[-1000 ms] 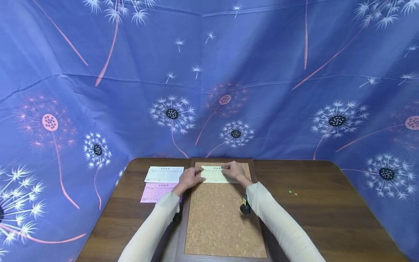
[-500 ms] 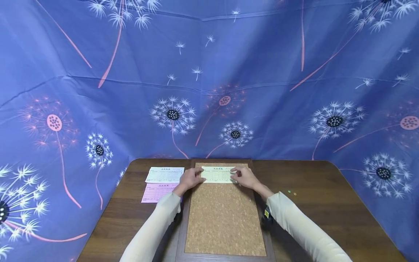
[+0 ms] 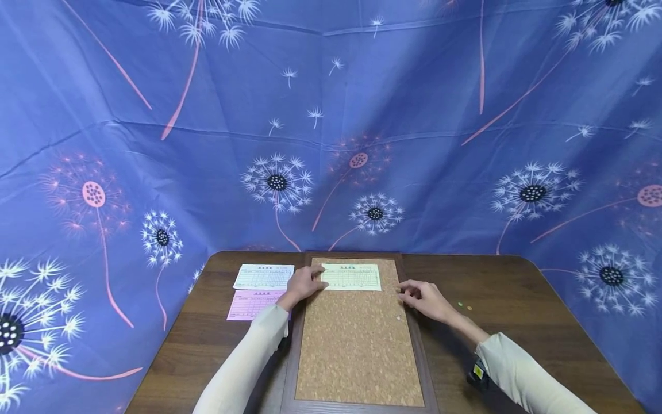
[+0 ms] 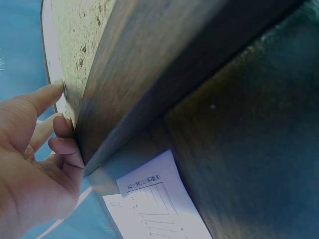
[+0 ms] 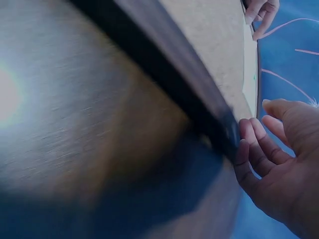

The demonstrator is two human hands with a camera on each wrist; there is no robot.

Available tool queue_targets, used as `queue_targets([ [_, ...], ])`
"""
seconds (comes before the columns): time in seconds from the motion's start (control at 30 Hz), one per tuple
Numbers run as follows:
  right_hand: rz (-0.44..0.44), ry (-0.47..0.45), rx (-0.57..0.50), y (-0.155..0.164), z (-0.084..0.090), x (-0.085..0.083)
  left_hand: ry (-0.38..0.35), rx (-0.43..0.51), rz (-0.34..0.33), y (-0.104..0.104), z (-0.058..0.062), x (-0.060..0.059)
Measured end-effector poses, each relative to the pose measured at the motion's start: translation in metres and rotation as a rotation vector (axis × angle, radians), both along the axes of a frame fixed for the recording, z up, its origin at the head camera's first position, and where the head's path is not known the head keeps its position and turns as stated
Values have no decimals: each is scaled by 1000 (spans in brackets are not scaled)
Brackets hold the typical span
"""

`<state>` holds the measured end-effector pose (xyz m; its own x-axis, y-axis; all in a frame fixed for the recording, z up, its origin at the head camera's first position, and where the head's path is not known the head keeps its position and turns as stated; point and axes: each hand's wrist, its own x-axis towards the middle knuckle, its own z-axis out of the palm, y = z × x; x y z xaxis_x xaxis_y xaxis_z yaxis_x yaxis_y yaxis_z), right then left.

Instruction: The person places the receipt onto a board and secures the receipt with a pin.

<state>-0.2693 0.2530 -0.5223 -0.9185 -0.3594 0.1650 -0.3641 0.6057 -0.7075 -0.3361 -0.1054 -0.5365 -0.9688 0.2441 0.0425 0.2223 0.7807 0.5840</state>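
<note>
A pale yellow printed slip (image 3: pixel 351 277) lies at the far end of a cork board (image 3: pixel 357 345) with a dark wooden frame (image 4: pixel 149 89). My left hand (image 3: pixel 313 282) rests on the slip's left edge with its fingers stretched out over the frame; the left wrist view shows this hand (image 4: pixel 40 144) against the frame's side. My right hand (image 3: pixel 410 294) hovers by the board's right frame, fingers loosely bent and holding nothing, apart from the slip. In the right wrist view the right hand (image 5: pixel 271 159) has its fingertips at the frame's edge.
A white slip (image 3: pixel 264 276) and a pink slip (image 3: pixel 253 304) lie on the brown table (image 3: pixel 517 345) left of the board. Two tiny pins, green (image 3: pixel 458 303) and orange (image 3: pixel 468 308), sit right of my right hand. A blue dandelion-print cloth (image 3: pixel 331 144) hangs around the table.
My right hand has let go of the yellow slip and moved right and toward me, off the board. The left hand has stayed on the slip's left edge.
</note>
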Motion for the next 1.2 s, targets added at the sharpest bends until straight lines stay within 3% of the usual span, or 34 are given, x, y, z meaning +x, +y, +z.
queue_targets([
  [0.17,11,1,-15,17,-9,17,-10,5,4,1,1,0],
  [0.4,116,-17,-82,29,-17,26,-5,9,8,0,5,1],
  [0.7,300,-206,-150,29,-21,29,-29,29,-61,-9,9,7],
  [1.0,288,-184,-154,34,-22,31,-232,305,-129,-14,17,24],
  [1.2,286,-185,-162,37,-20,33,-272,416,-175,-27,27,37],
])
